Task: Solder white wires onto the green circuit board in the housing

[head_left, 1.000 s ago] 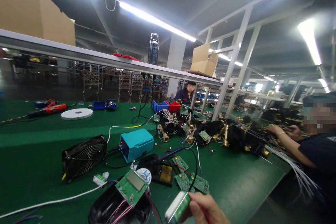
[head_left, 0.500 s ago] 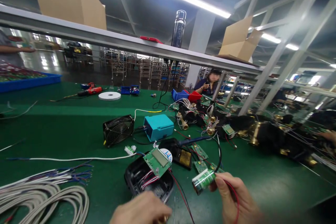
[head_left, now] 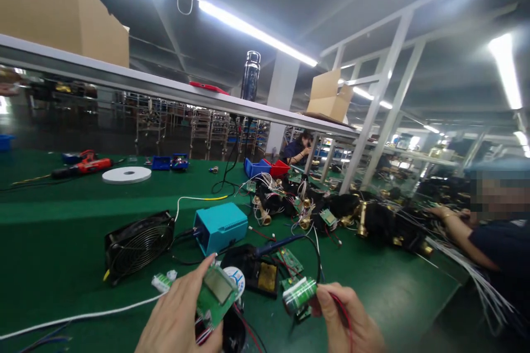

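Low over the green bench (head_left: 83, 215), at the bottom of the view, I have both hands up close. My left hand (head_left: 182, 314) grips the green circuit board (head_left: 215, 293) with the small display on it, fingers curled around its left edge and thumb side hidden under it; red and white wires trail from its lower end toward the dark housing (head_left: 232, 333) below. My right hand (head_left: 351, 325) pinches a green-wrapped battery cell (head_left: 300, 294) by one end, with a red lead (head_left: 342, 306) running back over my fingers. Board and cell are held near each other but apart, just in front of the soldering iron stand (head_left: 256, 273) and the teal soldering station (head_left: 219, 226); a black fan (head_left: 138, 244) sits further left. I judge that I am bringing the cell to the board for joining. Next I need to line up the lead with the board and keep both steady. A co-worker's arm (head_left: 459, 234) works among cables at far right.
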A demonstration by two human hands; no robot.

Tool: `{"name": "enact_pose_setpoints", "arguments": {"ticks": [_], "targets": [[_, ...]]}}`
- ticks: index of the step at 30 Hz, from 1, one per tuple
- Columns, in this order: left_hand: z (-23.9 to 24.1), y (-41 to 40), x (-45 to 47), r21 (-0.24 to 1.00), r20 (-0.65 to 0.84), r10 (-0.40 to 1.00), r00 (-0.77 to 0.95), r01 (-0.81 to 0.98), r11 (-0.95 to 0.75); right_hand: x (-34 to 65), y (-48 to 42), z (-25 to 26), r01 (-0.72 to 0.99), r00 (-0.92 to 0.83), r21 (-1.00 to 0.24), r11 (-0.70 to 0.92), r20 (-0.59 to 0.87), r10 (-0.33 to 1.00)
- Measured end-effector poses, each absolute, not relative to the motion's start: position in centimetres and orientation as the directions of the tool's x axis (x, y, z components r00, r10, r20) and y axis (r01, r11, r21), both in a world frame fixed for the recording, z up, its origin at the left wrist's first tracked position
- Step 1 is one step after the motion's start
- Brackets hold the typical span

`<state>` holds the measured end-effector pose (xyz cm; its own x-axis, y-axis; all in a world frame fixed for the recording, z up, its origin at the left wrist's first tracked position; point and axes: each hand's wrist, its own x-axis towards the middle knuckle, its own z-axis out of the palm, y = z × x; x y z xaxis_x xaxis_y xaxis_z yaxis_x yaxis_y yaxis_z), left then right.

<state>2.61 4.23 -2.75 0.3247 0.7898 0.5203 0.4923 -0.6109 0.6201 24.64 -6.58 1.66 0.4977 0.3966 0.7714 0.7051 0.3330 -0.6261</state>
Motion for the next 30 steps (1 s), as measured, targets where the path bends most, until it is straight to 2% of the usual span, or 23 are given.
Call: {"name": "enact_pose_setpoints", "arguments": {"ticks": [3,5,8,10,14,18,21,27,30], "targets": [[-1.7,2.9,1.9,0.816,0.494,0.858,0.140,0.268,-0.513,24.3,-5.7,2.9,0.727,0.491,-0.621,0.293,0.768,0.410],[-1.0,2.2,1.3,0.904,0.427,0.903,0.052,0.012,-0.428,23.5,-4.4,3.8,0.751,0.413,-0.580,0.314,0.785,0.462],[-0.8,2.0,0.5,0.874,0.367,0.930,-0.029,-0.331,-0.355,21.5,-1.6,4.7,0.753,0.209,-0.537,0.380,0.743,0.636],[-1.1,2.2,0.1,0.835,0.377,0.924,-0.061,-0.408,-0.368,19.9,0.2,4.7,0.753,0.055,-0.521,0.402,0.659,0.750],[-1.4,2.3,0.0,0.844,0.380,0.921,-0.086,-0.374,-0.383,17.4,2.6,4.3,0.845,-0.125,-0.407,0.347,0.480,0.868],[-1.2,1.6,0.3,0.865,0.377,0.924,-0.064,-0.332,-0.376,16.0,3.6,4.6,0.948,-0.123,-0.256,0.187,0.247,0.961],[-1.4,1.2,0.5,0.866,0.388,0.920,-0.054,-0.320,-0.384,15.2,3.9,4.9,0.976,-0.105,-0.179,0.125,0.117,0.988],[-2.5,1.5,0.9,0.852,0.440,0.897,-0.045,-0.294,-0.433,14.1,4.7,5.2,0.987,-0.155,-0.037,0.154,-0.018,0.988],[-3.2,1.9,1.0,0.855,0.487,0.873,-0.019,-0.194,-0.481,13.9,5.0,5.7,0.977,-0.207,0.034,0.210,-0.082,0.975]]}}
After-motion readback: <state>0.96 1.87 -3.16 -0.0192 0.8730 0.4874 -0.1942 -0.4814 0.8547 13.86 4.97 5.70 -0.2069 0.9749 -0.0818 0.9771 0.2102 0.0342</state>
